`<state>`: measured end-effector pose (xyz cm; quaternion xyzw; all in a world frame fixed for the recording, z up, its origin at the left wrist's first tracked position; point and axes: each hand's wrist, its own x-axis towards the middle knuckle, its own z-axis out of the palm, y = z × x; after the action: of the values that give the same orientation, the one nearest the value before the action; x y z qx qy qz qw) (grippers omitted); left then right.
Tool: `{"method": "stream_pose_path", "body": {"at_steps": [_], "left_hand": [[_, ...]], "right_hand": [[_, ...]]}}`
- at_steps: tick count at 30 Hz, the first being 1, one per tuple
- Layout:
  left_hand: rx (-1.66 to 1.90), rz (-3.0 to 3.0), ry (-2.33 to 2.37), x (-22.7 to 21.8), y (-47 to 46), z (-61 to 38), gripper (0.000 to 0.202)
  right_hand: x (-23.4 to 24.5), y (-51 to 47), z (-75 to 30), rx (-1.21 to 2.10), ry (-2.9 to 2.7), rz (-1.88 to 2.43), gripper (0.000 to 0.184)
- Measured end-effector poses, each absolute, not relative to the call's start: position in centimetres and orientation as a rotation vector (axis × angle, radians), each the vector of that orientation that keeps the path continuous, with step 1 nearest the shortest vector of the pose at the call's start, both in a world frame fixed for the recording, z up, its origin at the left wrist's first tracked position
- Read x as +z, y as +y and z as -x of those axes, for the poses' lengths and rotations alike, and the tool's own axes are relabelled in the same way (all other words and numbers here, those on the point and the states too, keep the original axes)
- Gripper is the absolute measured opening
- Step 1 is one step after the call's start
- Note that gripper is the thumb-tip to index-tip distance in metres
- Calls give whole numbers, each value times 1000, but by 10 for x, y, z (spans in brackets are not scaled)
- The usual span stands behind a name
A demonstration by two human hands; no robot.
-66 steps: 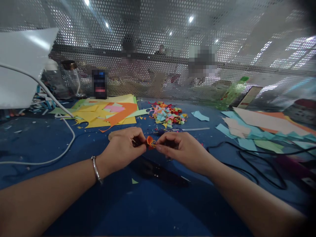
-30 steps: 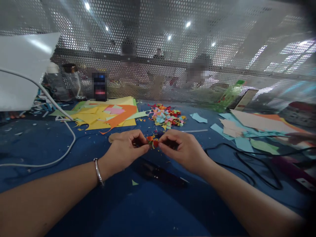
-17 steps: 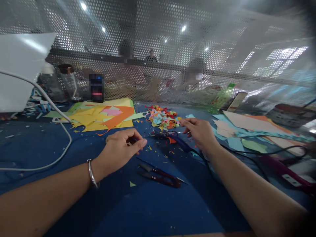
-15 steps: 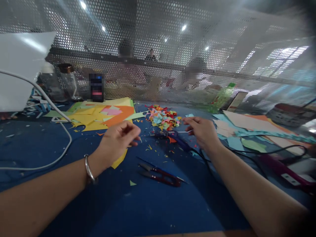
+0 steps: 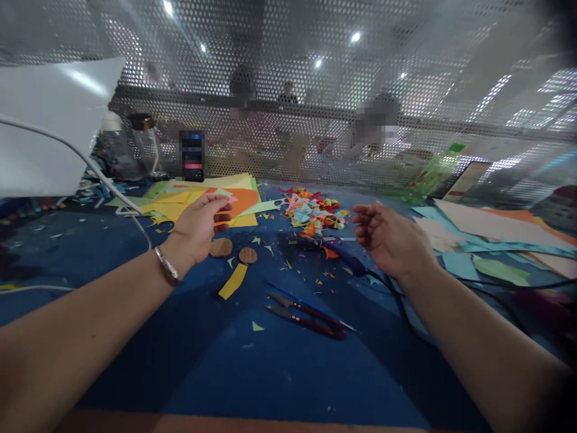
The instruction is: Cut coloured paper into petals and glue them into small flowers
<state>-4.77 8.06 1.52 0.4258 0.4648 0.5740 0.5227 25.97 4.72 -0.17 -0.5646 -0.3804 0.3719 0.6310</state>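
Observation:
My left hand [image 5: 201,219], a metal bangle at its wrist, hovers with fingers stretched out over the near edge of a stack of yellow and orange paper [image 5: 205,195]; it holds nothing I can see. My right hand [image 5: 390,237] floats just right of a pile of small folded coloured paper pieces [image 5: 315,215], fingers loosely curled and apart, empty. Between the hands on the blue table [image 5: 270,373] lie two brown round discs [image 5: 220,247], a yellow paper strip [image 5: 233,281] and a purple glue gun [image 5: 342,255]. Red snips [image 5: 311,316] lie nearer to me.
Light blue, cream and orange sheets [image 5: 478,231] cover the right side, with black cables [image 5: 451,282] across them. A white lamp shade [image 5: 45,120] and white cable are at left, jars [image 5: 144,144] behind. A perforated metal screen [image 5: 315,90] closes the back; people sit beyond it.
Both hands were pinching a small orange folded piece together; they have parted. The right reached to the pile and drew back. The left lifted toward the paper stack, uncovering the discs and strip.

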Motion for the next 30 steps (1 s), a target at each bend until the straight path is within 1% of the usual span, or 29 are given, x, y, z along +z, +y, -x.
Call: {"method": "stream_pose_path", "body": {"at_steps": [4, 9, 15, 23, 26, 28, 30], "left_hand": [[1299, -1097, 1159, 15, 85, 51, 10], [1190, -1446, 1236, 7, 88, 53, 11], [1003, -1915, 1348, -1, 83, 51, 7], [1044, -2082, 1267, -7, 86, 51, 8], [1040, -2172, 1260, -9, 89, 50, 7], [1045, -2199, 1260, -9, 90, 50, 7], [1055, -2188, 1257, -9, 91, 50, 7]], "right_hand": [[-1, 44, -257, 865, -894, 1276, 29], [-1, 42, -254, 840, -957, 1289, 28], [-1, 40, -251, 670, -1166, 1381, 28], [-4, 47, -256, 380, -1603, 1628, 18], [0, 55, -259, 267, -1701, 1688, 19], [2, 62, -259, 225, -1772, 1712, 19], [3, 70, -258, 211, -1859, 1723, 15]]}}
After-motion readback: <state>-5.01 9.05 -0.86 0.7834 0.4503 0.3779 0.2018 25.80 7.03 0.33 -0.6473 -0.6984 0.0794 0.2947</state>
